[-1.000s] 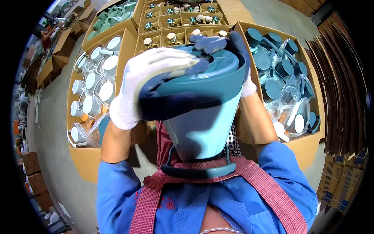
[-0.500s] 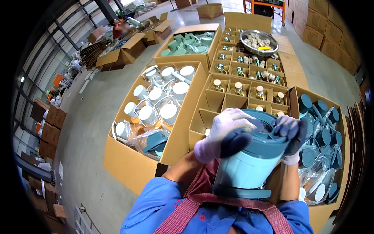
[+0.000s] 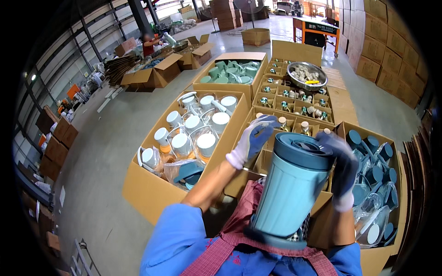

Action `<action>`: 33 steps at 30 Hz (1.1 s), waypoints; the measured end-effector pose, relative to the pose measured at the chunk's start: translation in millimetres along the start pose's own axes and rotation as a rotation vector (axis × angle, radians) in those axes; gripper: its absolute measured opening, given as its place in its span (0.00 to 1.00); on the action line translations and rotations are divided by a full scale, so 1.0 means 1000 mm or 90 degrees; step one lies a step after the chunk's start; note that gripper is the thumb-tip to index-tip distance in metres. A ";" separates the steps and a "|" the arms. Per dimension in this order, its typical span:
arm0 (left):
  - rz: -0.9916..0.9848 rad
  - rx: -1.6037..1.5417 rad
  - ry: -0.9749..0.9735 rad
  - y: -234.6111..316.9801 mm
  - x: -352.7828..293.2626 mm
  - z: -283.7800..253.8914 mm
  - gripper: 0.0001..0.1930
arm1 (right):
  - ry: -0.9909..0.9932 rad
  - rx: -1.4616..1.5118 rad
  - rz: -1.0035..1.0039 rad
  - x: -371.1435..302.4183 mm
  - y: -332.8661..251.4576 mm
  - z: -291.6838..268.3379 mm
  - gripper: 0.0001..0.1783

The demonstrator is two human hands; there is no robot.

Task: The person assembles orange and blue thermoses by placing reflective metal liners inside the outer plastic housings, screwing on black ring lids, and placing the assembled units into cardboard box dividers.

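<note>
A large light-blue jug (image 3: 286, 195) with a dark teal lid (image 3: 297, 152) and a dark base ring (image 3: 271, 237) leans slightly in front of my apron. My left hand (image 3: 258, 138), in a white and dark-blue glove, is off the jug. Its fingers are apart above the divided box. Against the right side of the lid is my right hand (image 3: 343, 168), gloved alike and smeared by motion. It appears closed on the jug near the top, with part of the grip hidden. What lies under the base cannot be seen.
Left stands a carton (image 3: 159, 200) of white-topped jugs in plastic; right, a carton (image 3: 398, 239) of dark-teal parts. Ahead are divided boxes of stoppered bottles (image 3: 305, 128), a metal bowl (image 3: 294, 83) of small pieces, and a carton (image 3: 230, 87) of green parts. Another person (image 3: 149, 46) works far left.
My left hand has let go of the jug's lid and moved left, its fingers opening. My right hand stays beside the lid. The jug's base has swung slightly left, and my view has tilted up.
</note>
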State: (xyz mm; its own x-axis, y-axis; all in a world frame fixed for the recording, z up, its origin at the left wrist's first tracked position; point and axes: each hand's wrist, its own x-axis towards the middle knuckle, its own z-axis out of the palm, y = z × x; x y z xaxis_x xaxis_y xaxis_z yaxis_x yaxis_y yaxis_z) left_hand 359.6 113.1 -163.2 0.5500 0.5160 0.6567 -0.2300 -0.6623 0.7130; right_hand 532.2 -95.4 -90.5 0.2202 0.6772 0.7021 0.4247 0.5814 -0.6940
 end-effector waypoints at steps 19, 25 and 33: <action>0.256 0.200 -0.244 0.103 0.013 0.033 0.12 | 0.044 0.550 0.408 0.015 0.056 -0.014 0.40; 0.074 0.183 -0.137 0.071 0.010 -0.003 0.14 | 0.166 0.145 0.281 0.004 0.035 -0.007 0.29; 0.031 -0.061 -0.228 0.041 0.001 -0.020 0.11 | -0.023 -0.037 0.177 -0.016 0.050 0.000 0.33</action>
State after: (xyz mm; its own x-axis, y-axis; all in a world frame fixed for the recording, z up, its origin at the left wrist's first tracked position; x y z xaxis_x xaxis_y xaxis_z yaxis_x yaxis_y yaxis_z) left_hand 335.0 97.6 -128.6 0.7789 0.2515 0.5745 -0.3274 -0.6183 0.7145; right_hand 550.1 -77.4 -136.2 0.3047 0.8231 0.4792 0.4026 0.3447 -0.8480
